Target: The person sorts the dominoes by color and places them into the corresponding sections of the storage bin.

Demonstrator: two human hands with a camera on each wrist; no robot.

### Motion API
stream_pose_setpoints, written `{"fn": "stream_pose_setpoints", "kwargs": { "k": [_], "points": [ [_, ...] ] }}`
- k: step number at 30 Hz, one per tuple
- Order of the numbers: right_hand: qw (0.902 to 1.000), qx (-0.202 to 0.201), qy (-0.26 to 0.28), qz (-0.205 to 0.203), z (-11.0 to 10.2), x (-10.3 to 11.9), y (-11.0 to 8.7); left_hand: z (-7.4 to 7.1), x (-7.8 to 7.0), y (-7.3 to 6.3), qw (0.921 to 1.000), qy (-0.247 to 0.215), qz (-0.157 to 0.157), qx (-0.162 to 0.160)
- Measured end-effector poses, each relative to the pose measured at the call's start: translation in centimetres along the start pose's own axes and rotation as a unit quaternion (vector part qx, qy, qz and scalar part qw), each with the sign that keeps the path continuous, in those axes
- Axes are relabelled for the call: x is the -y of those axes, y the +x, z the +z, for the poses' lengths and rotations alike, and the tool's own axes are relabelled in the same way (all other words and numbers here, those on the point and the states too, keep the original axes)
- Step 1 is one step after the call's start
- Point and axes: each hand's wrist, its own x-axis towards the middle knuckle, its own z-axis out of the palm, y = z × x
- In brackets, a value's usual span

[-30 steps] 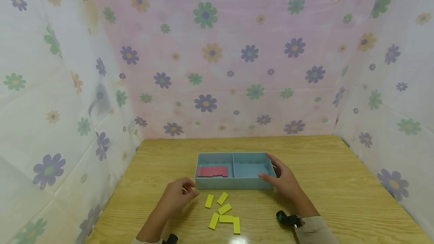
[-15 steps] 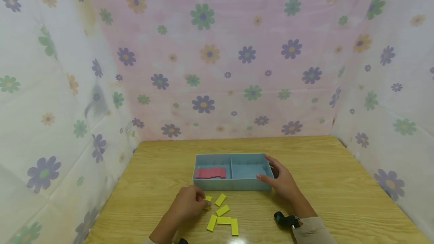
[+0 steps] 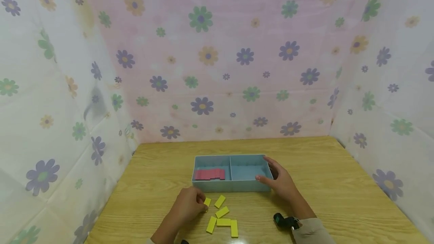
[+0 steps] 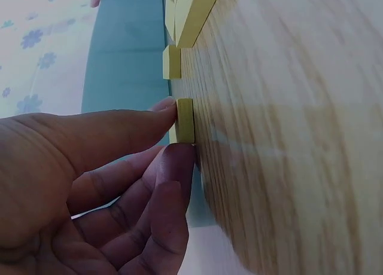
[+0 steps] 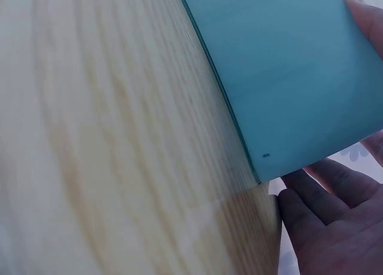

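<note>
left hand: your left hand pinches one yellow block between thumb and fingertips, the grip narrow, just in front of the box's left part.
held block: the held block is at your fingertips, with one end free; you cannot tell here whether its underside touches the table.
right hand: your right hand holds the box at its right end, thumb over the near rim, fingers round the far right corner.
box: the blue box sits on the table with its long side toward you, a divider splitting it into left and right compartments.
red blocks: the red blocks lie side by side in the left compartment, along the near wall.
loose blocks: five yellow loose blocks lie on the table between your hands; two slant one before the other near the box, and three lie closer to you, the middle one crosswise and touching the right one.
table: the table is wood-grained.
cloth: flowered cloth hangs behind and on both sides.
</note>
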Motion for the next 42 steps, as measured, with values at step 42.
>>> {"fn": "stream_pose_setpoints", "kwargs": {
  "k": [42],
  "points": [
    [0.9997, -0.007, -0.006, 0.020, 0.5, 0.4, 0.0, -0.5, -1.3, -0.4, 0.9987, -0.048, 0.013, 0.008]
  ]
}}
